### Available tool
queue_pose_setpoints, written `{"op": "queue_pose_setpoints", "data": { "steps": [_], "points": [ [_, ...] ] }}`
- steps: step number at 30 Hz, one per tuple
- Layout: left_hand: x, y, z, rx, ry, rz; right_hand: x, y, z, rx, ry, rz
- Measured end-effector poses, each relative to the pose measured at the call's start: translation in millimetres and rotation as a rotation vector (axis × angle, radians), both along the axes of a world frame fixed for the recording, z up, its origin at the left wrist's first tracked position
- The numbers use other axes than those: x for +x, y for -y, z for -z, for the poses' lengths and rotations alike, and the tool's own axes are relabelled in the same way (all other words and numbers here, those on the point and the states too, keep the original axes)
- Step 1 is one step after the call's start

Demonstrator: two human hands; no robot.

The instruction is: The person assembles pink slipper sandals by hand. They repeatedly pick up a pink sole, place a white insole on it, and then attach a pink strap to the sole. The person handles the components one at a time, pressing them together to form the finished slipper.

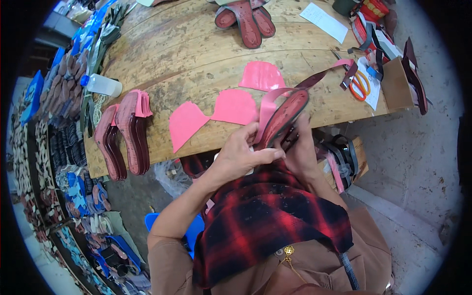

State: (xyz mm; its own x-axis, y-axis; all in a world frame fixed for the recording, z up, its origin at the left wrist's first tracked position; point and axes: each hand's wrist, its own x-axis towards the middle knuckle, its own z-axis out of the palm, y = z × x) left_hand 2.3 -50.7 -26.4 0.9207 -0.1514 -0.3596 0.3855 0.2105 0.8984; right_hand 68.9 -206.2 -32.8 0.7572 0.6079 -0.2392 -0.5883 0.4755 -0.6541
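Observation:
My left hand (241, 152) grips the near end of a dark red shoe sole (285, 115) held on edge above my lap. My right hand (300, 147) holds the same sole from the right side, fingers curled behind it. A pink strap (268, 105) and a dark maroon strap (317, 78) run from the sole toward the table. Pink cut pieces (236, 105) lie on the wooden table (196, 54) just beyond my hands. A red and black checked cloth (265, 216) covers my lap.
Two stacks of dark red soles (123, 137) stand on edge at the table's left. More soles (246, 19) lie at the far side. A white bottle (103, 86), orange-handled scissors (361, 86), white paper (324, 22) and straps sit around. Shelves of sandals (64, 147) line the left.

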Motion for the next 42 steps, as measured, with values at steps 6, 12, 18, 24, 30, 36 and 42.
{"op": "queue_pose_setpoints", "data": {
  "steps": [6, 12, 18, 24, 30, 36, 42],
  "points": [
    [-13, 5, -3, 0.091, 0.039, 0.113, 36, 7, 24, -0.299, -0.041, -0.095],
    [-24, 11, 1, -0.152, 0.033, 0.098, 40, 22, 11, -0.417, 0.049, 0.157],
    [-16, 25, 46, 0.745, 0.495, -0.081, 24, 32, 11, -0.226, -0.179, 0.241],
    [2, -18, 10, 0.104, -0.089, 0.352, 37, 31, 14, 0.088, -0.137, 0.116],
    [-11, -9, 29, 0.805, 0.378, 0.480, 43, 27, 27, 0.293, -0.239, 0.008],
    [-18, -40, 20, 0.477, -0.157, 0.476, 28, 29, -3, 0.185, 0.044, 0.002],
    [10, -4, -30, 0.730, 0.537, -0.030, 19, -23, -35, -0.183, 0.192, 0.342]
  ]
}}
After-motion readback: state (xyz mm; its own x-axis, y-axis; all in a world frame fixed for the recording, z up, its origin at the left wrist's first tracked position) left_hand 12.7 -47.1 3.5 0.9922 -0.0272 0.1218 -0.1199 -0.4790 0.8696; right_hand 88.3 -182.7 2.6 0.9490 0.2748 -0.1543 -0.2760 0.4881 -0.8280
